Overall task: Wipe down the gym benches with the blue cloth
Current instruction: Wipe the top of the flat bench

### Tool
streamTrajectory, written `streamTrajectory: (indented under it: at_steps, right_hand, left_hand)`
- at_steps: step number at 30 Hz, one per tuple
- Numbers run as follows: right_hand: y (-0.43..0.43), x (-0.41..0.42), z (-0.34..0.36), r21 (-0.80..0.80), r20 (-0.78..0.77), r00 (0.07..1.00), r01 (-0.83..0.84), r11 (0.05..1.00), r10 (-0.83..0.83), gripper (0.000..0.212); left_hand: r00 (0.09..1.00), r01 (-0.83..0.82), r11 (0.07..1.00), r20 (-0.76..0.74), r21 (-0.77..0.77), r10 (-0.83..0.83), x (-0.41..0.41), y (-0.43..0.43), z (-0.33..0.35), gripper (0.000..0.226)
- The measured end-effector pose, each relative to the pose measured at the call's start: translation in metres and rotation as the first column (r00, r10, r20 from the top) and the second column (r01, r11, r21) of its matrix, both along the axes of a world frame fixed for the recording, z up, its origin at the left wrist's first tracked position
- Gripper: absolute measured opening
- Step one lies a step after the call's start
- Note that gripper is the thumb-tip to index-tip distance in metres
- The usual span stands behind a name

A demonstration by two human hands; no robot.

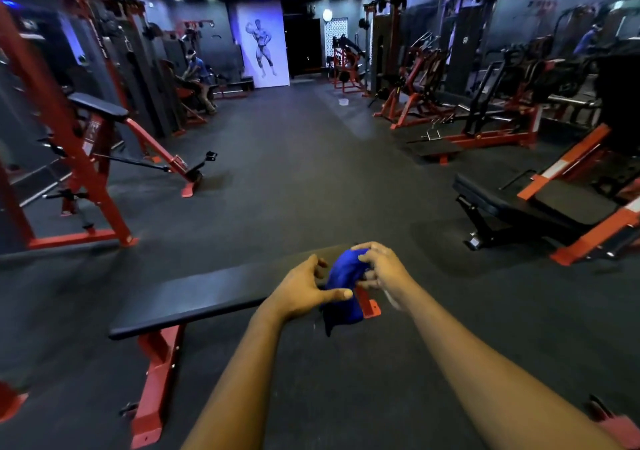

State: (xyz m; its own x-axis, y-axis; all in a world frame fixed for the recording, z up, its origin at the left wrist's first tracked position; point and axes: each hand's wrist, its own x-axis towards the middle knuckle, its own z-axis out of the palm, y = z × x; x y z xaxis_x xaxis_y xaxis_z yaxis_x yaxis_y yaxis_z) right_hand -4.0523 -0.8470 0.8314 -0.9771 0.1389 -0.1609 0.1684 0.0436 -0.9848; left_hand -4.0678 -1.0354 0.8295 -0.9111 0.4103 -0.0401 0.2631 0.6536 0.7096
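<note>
A bunched blue cloth (343, 287) hangs between both my hands, above the right end of a flat black bench (194, 297) with red legs. My left hand (304, 288) pinches the cloth's lower part with the thumb. My right hand (379, 266) grips its top. A second black bench (519, 204) stands at the right, among red frames.
Red and black machines line both walls, with an incline pad (98, 105) at the left. A wide dark rubber floor aisle (294, 159) runs down the middle. A person in blue (197, 75) sits at a far left machine. A red foot (616, 427) sticks out at bottom right.
</note>
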Motion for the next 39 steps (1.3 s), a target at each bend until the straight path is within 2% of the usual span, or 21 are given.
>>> streamTrajectory:
  at_steps: [2,3,6,9,12,15,22,27,32,36,39]
  right_hand:
    - [-0.001,-0.043,-0.003,-0.055,0.014,1.000,-0.007,0.998,0.008,0.028]
    - [-0.001,-0.060,-0.003,-0.043,-0.002,1.000,0.000,0.999,0.000,0.030]
    - [-0.004,-0.119,0.001,0.066,-0.068,0.997,0.048,0.997,-0.043,0.025]
    - [-0.001,-0.174,0.001,0.199,-0.163,0.973,0.192,0.961,-0.161,0.013]
    - [0.012,-0.219,-0.009,0.356,-0.229,0.941,0.319,0.878,-0.249,0.016]
    - [0.027,-0.255,-0.028,0.319,-0.151,0.964,0.258,0.912,-0.219,0.016]
    - [0.075,-0.332,-0.111,0.267,-0.015,0.970,0.238,0.934,-0.243,0.018]
    - [0.108,-0.378,-0.181,0.299,0.099,0.965,0.205,0.932,-0.244,0.016]
    - [0.126,-0.410,-0.256,0.331,0.169,0.956,0.175,0.927,-0.241,0.015]
    - [0.134,-0.438,-0.331,0.400,0.136,0.942,0.229,0.887,-0.305,0.013]
    - [0.143,-0.479,-0.400,0.474,0.002,0.933,0.316,0.822,-0.359,0.013]
  left_hand:
    - [1.000,-0.011,1.000,-0.003,-0.025,0.011,-0.046,-0.003,-0.006,0.082]
    - [0.999,-0.021,0.999,-0.027,-0.046,0.020,-0.066,-0.004,-0.009,0.080]
    - [0.993,-0.048,0.996,-0.107,-0.070,0.040,-0.134,-0.006,-0.008,0.052]
    - [0.984,-0.058,0.995,-0.173,-0.080,0.044,-0.201,-0.002,-0.001,0.018]
    - [0.984,-0.036,0.999,-0.175,-0.016,0.033,-0.257,0.005,-0.001,0.012]
    - [0.992,0.013,0.999,-0.122,0.051,-0.007,-0.302,0.015,-0.013,0.007]
    - [0.999,0.038,0.993,-0.012,0.108,-0.037,-0.386,0.064,-0.089,0.008]
    - [0.997,-0.027,1.000,0.077,-0.006,0.028,-0.431,0.100,-0.158,0.031]
    - [0.983,-0.080,0.987,0.156,-0.140,0.101,-0.466,0.122,-0.242,0.029]
    - [0.998,0.007,0.981,0.058,-0.194,0.004,-0.499,0.137,-0.320,0.034]
    - [0.991,0.055,0.961,-0.101,-0.272,-0.085,-0.544,0.149,-0.392,0.033]
